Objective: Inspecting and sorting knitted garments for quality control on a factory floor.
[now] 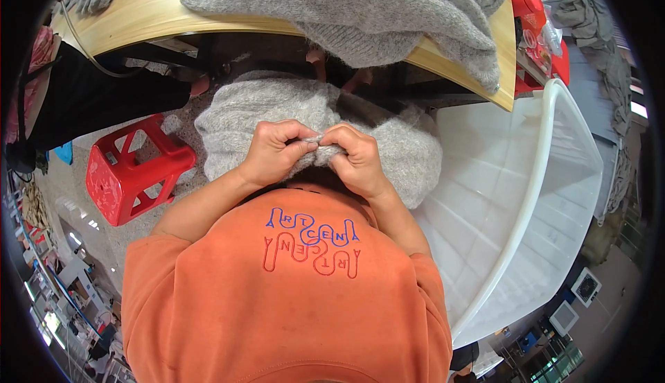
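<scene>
Across my lap lies a grey fuzzy knitted garment, bunched in soft folds. My left hand pinches a small bit of its knit between thumb and forefinger. Right beside it, my right hand pinches the same piece, so the fingertips nearly meet. Whether a needle or thread is between the fingers is too small to tell. More grey knitwear is heaped on the wooden table in front of me and hangs over its edge.
A red plastic stool stands on the floor to my left. A large white plastic bin is close on my right. Beyond the table's right end are red items and a bag. Another person's dark-clothed leg shows at the left.
</scene>
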Tool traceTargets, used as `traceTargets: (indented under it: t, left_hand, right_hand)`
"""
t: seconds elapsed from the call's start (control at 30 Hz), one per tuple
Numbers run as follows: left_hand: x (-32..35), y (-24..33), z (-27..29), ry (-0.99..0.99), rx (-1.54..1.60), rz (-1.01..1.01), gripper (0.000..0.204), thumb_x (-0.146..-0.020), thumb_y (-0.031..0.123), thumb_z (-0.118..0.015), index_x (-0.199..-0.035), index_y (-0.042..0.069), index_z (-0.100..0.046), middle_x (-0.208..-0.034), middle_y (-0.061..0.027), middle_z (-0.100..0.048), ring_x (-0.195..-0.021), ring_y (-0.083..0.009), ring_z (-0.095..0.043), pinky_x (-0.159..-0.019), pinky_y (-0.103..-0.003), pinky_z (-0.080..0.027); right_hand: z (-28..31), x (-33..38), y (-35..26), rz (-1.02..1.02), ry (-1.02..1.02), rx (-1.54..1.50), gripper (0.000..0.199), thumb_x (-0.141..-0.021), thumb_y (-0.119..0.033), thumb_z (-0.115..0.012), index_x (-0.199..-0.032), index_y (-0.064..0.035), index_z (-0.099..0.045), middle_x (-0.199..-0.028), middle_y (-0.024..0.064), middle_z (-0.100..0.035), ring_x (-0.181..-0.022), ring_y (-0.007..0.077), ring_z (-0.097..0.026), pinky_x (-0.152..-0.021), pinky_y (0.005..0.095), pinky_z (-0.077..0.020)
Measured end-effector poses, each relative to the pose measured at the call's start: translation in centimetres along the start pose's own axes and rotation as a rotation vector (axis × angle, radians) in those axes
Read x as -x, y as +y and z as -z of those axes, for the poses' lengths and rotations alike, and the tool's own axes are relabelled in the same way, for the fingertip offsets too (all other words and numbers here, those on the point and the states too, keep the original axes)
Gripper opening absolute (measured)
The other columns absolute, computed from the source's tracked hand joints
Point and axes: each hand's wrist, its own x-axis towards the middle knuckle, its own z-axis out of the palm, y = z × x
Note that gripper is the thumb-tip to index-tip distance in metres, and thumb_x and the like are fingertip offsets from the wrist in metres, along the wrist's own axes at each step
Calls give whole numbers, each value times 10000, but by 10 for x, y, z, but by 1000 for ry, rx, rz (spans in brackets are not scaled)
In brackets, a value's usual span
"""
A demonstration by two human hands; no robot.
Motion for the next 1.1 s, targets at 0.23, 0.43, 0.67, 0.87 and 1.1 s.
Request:
traceTargets:
  t: [0.23, 0.43, 0.67, 0.87, 1.1]
  left_hand:
    - [-4, 0, -1, 56, -203, -162, 108, -675, -47, -638, -768, 6, -623, -707, -83, -605, -593, -164, -572, -532, -254, -447]
    - [-5, 0, -5, 168, -466, -515, 181, -639, -89, -602, -792, 5, -585, -662, -108, -575, -564, -241, -574, -491, -296, -453]
    - [0, 10, -7, 260, -311, -470, 167, -649, -96, -611, -779, -1, -570, -668, -112, -580, -550, -225, -567, -480, -278, -443]
    - [-2, 11, -8, 259, -315, -497, 179, -626, -92, -617, -769, 5, -571, -663, -110, -570, -546, -233, -568, -463, -288, -446]
    - [-4, 11, -13, 255, -293, -476, 192, -612, -98, -614, -766, 6, -564, -654, -106, -564, -538, -232, -564, -455, -291, -441]
  right_hand:
    - [-12, 1, -6, -186, 139, 23, 216, -637, 48, -487, -838, -12, -544, -756, 143, -584, -670, 296, -595, -595, 330, -469]
    - [-21, 0, -7, -64, 234, 188, 199, -635, 36, -512, -822, -22, -544, -638, 102, -546, -536, 204, -550, -507, 294, -439]
    - [-9, -8, -15, 180, 234, 337, 257, -590, 30, -542, -840, -26, -537, -674, 104, -538, -588, 270, -560, -501, 344, -452]
    - [0, -8, -12, 197, 52, 425, 286, -527, 82, -506, -799, -2, -533, -677, 108, -521, -582, 270, -537, -487, 332, -436]
    - [-12, -7, -10, 277, 274, 600, 205, -531, -25, -569, -719, -47, -492, -586, 66, -434, -508, 239, -492, -437, 330, -399]
